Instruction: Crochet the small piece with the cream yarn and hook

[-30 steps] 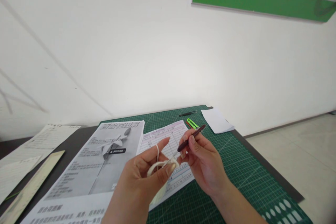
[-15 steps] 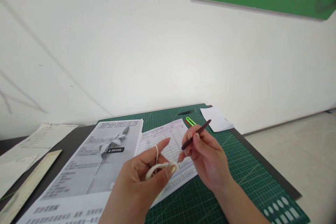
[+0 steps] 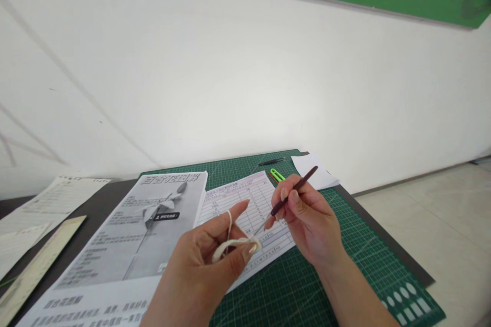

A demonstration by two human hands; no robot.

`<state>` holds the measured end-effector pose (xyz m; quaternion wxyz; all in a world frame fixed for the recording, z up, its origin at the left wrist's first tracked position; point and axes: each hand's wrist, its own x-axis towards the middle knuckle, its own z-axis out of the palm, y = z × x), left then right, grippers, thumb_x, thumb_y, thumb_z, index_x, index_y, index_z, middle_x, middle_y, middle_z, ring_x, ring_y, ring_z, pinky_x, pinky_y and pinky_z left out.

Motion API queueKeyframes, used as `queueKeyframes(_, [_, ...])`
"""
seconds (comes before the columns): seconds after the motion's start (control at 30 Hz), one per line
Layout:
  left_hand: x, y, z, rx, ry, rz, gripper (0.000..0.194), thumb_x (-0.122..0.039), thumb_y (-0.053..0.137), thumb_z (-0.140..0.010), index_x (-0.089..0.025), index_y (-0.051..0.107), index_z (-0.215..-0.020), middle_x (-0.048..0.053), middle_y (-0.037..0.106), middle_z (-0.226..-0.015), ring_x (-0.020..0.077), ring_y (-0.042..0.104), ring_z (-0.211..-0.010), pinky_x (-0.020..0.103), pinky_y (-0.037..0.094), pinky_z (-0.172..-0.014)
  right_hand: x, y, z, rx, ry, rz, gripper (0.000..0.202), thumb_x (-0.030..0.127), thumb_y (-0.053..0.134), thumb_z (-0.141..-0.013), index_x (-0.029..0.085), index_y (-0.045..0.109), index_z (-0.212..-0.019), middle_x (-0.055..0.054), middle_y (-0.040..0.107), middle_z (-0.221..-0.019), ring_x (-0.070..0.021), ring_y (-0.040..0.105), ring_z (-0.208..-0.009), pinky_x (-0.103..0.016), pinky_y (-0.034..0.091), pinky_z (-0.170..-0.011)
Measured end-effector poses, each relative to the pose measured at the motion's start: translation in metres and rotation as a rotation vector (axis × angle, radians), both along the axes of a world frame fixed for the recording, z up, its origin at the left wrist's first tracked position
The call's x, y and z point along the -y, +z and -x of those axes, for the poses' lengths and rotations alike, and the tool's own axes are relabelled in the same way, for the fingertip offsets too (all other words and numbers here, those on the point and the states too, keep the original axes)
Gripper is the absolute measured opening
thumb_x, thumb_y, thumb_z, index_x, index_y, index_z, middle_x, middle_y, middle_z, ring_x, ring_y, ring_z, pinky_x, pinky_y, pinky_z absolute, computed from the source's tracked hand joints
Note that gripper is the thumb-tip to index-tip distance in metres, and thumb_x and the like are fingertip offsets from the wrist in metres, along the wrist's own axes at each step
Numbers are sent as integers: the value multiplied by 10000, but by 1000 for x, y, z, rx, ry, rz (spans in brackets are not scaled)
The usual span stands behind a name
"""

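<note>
In the head view, my left hand (image 3: 209, 260) pinches a small strip of cream crochet work (image 3: 232, 246) between thumb and fingers. A strand of cream yarn (image 3: 230, 219) loops over its raised index finger. My right hand (image 3: 310, 219) grips a crochet hook (image 3: 295, 190) by its dark maroon handle, pen-fashion. The hook's thin metal shaft slants down left to the crochet work, its tip at or in the stitches; exactly where, I cannot tell. Beneath both hands lies a ruled sheet with writing (image 3: 245, 194).
A green cutting mat (image 3: 368, 260) covers the dark table. On it are a printed booklet (image 3: 126, 235), a bright green clip-like item (image 3: 276, 176), black tweezers (image 3: 271, 162) and white paper (image 3: 312, 169). Farther left lie written sheets (image 3: 49, 204) and a pale ruler (image 3: 42, 265). A white wall (image 3: 192, 61) stands behind.
My right hand has moved slightly right and away from my left hand, and more of the hook's metal shaft now shows. The left hand still pinches the crochet work.
</note>
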<state>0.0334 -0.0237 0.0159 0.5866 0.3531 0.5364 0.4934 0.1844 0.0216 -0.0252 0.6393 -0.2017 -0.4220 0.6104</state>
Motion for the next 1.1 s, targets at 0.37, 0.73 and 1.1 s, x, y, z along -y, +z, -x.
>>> queueKeyframes(0.37, [1, 1, -2, -90, -19, -74, 101, -220, 789, -590, -211, 767, -688, -11, 606, -586, 180, 571, -746, 258, 415, -747, -1, -3, 5, -75, 54, 89, 144, 287, 670, -832, 175, 616, -759, 27, 583, -660, -84, 525, -512, -232, 569, -492])
queueKeyframes(0.73, [0, -2, 3, -68, -73, 1, 174, -236, 809, -572, -210, 782, -742, -2, 630, -619, 173, 568, -686, 263, 403, -658, -1, 0, 0, -44, 95, 74, 165, 299, 674, -830, 173, 603, -753, 23, 593, -674, -89, 568, -522, -213, 553, -499])
queueKeyframes(1.1, [0, -5, 0, -17, 17, -38, 349, -212, 822, -573, -250, 790, -918, -38, 585, -568, 151, 571, -680, 238, 427, -688, 2, -4, 7, -95, 28, 118, 143, 296, 683, -823, 185, 615, -765, 35, 595, -638, -81, 552, -497, -218, 556, -496])
